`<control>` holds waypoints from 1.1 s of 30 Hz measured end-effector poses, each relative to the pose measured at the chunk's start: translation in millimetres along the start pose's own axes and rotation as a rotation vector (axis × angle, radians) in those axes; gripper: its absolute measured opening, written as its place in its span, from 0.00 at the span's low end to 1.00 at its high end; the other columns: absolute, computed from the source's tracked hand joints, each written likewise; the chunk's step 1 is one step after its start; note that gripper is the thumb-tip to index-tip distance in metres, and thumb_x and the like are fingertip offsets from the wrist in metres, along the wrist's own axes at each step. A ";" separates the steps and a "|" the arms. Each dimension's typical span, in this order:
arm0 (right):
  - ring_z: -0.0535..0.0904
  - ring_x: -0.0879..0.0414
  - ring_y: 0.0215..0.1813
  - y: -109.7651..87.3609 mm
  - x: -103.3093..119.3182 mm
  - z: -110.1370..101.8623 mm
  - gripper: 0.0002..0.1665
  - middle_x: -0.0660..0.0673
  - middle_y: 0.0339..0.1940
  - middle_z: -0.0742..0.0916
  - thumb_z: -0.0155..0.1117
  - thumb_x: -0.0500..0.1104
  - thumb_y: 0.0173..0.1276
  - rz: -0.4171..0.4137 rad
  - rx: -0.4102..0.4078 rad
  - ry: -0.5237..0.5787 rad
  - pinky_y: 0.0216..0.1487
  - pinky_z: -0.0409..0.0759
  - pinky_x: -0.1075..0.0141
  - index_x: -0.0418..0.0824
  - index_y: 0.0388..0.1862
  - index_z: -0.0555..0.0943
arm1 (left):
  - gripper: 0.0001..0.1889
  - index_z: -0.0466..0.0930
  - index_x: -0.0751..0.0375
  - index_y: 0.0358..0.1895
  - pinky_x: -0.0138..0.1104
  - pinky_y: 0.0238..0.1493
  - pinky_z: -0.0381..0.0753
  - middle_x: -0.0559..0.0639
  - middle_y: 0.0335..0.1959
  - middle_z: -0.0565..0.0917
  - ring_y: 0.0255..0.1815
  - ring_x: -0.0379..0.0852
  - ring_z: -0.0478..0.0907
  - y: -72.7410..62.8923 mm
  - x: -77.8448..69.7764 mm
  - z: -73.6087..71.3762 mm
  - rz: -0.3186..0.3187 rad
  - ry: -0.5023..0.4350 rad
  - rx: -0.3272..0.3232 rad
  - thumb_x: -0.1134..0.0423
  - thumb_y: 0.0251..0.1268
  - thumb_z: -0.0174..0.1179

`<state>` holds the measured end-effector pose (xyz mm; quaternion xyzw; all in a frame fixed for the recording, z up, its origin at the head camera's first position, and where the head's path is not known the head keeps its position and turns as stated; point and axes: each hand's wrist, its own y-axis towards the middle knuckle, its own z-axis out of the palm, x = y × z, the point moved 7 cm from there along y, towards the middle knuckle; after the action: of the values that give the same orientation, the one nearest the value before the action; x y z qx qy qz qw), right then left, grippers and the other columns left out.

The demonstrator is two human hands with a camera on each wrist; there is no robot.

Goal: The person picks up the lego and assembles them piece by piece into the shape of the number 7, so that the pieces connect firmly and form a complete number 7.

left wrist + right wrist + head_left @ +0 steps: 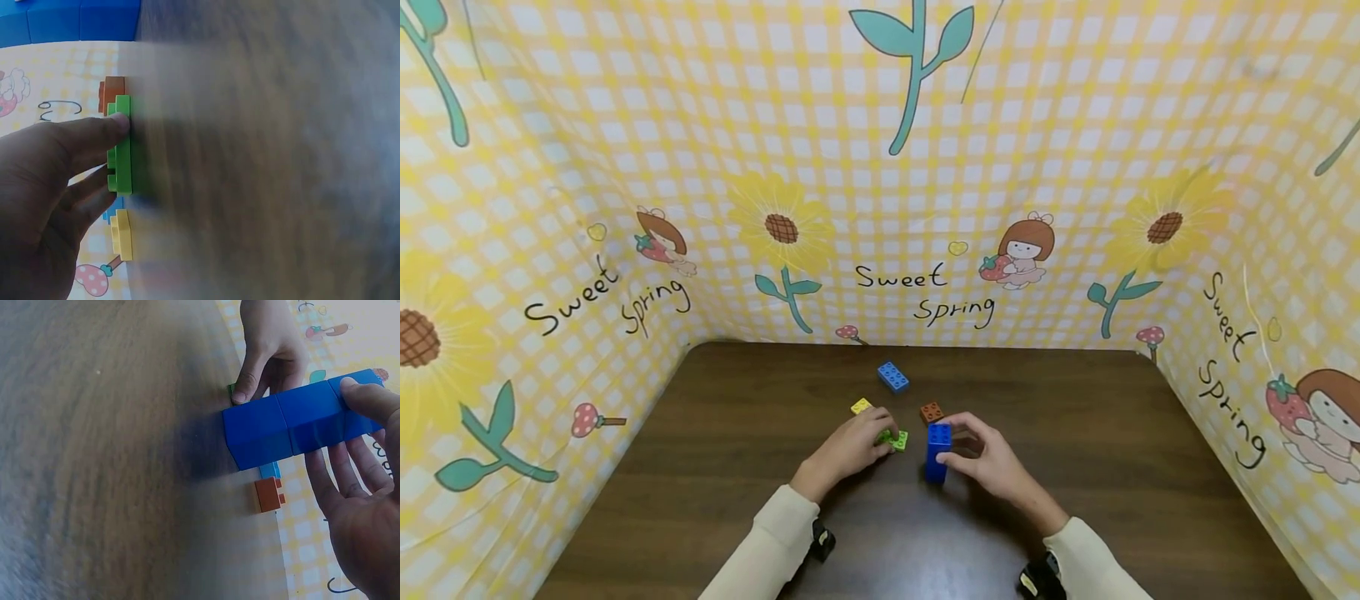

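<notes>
My right hand (996, 467) holds an upright stack of blue bricks (937, 454), its thumb on the near side and its fingers behind. In the right wrist view this blue stack (287, 425) shows three bricks joined end to end. Whether its bottom touches the table cannot be told. To its left, my left hand (850, 446) pinches a flat green brick (900, 442) low at the table. In the left wrist view, the thumb lies on one end of the green brick (124, 147), and the other fingers are partly hidden behind it.
A light blue brick (892, 377) lies farthest back on the brown table (760, 383). A yellow brick (861, 406) sits just beyond the left hand, and an orange-brown brick (931, 412) just beyond the blue stack. Checked cloth walls (917, 200) enclose the back and sides.
</notes>
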<state>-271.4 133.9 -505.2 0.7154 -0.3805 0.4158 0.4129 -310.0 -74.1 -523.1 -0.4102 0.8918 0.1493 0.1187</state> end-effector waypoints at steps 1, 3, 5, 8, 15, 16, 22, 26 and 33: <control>0.87 0.45 0.58 0.3 0.2 -0.2 0.25 0.37 0.58 0.88 0.78 0.36 0.67 -0.005 0.001 0.000 0.63 0.84 0.40 0.39 0.61 0.81 | 0.07 0.85 0.54 0.47 0.42 0.56 0.86 0.47 0.51 0.85 0.54 0.45 0.81 0.2 0.0 0.1 -0.005 -0.007 0.001 0.62 0.71 0.72; 0.87 0.45 0.58 1.0 0.6 -0.6 0.25 0.38 0.58 0.88 0.78 0.36 0.67 -0.014 0.005 -0.001 0.63 0.84 0.42 0.39 0.61 0.81 | 0.06 0.84 0.53 0.45 0.42 0.55 0.85 0.47 0.50 0.85 0.53 0.44 0.81 0.2 0.3 -0.1 -0.023 -0.023 0.004 0.62 0.72 0.71; 0.87 0.46 0.59 1.8 0.7 -0.7 0.25 0.39 0.59 0.88 0.78 0.37 0.68 -0.014 0.012 0.003 0.64 0.84 0.43 0.40 0.61 0.81 | 0.06 0.83 0.53 0.44 0.42 0.54 0.85 0.47 0.49 0.85 0.52 0.43 0.81 0.0 0.6 -0.8 -0.035 -0.036 -0.002 0.61 0.71 0.71; 0.86 0.46 0.60 2.4 0.2 -0.3 0.24 0.40 0.60 0.88 0.78 0.38 0.69 -0.008 0.025 0.001 0.65 0.84 0.45 0.42 0.62 0.81 | 0.06 0.82 0.53 0.45 0.42 0.53 0.86 0.46 0.49 0.85 0.50 0.42 0.81 -0.5 0.7 -2.1 -0.047 -0.064 -0.005 0.61 0.72 0.71; 0.86 0.43 0.60 3.7 -1.8 1.0 0.24 0.40 0.59 0.88 0.78 0.39 0.69 0.003 0.036 0.007 0.65 0.84 0.46 0.42 0.62 0.82 | 0.10 0.86 0.56 0.52 0.44 0.58 0.87 0.49 0.52 0.89 0.53 0.44 0.86 -2.5 -2.5 -10.9 -0.028 -0.183 -0.049 0.64 0.72 0.70; 0.86 0.43 0.60 4.2 -1.8 1.3 0.24 0.40 0.59 0.88 0.78 0.39 0.69 0.003 0.037 0.008 0.65 0.84 0.46 0.42 0.62 0.82 | 0.10 0.87 0.56 0.53 0.44 0.58 0.87 0.50 0.52 0.89 0.54 0.45 0.86 -2.7 -3.1 -13.3 -0.024 -0.198 -0.059 0.64 0.72 0.70; 0.86 0.43 0.61 6.1 -1.9 2.4 0.24 0.39 0.60 0.88 0.77 0.39 0.70 0.003 0.045 0.017 0.66 0.83 0.43 0.42 0.63 0.81 | 0.11 0.89 0.58 0.53 0.42 0.54 0.88 0.52 0.52 0.91 0.51 0.46 0.87 -3.6 -12.1 -36.5 0.051 -0.233 -0.160 0.66 0.71 0.70; 0.86 0.45 0.61 6.9 -1.9 3.4 0.24 0.39 0.61 0.88 0.77 0.39 0.69 0.010 0.045 0.010 0.66 0.83 0.44 0.41 0.62 0.81 | 0.11 0.88 0.59 0.54 0.40 0.53 0.89 0.52 0.53 0.90 0.53 0.48 0.86 -4.7 -20.8 -51.6 0.098 -0.266 -0.218 0.67 0.70 0.69; 0.87 0.44 0.61 11.0 -4.8 6.5 0.24 0.38 0.59 0.88 0.76 0.41 0.71 0.040 0.052 -0.007 0.66 0.84 0.48 0.39 0.62 0.80 | 0.12 0.88 0.60 0.52 0.37 0.50 0.90 0.54 0.53 0.88 0.54 0.50 0.87 -7.7 -40.2 -78.4 0.223 -0.310 -0.313 0.71 0.68 0.71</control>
<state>-281.1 125.0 -508.6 0.7196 -0.3854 0.4311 0.3845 -285.6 -79.5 -438.2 -0.2949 0.8688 0.3588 0.1720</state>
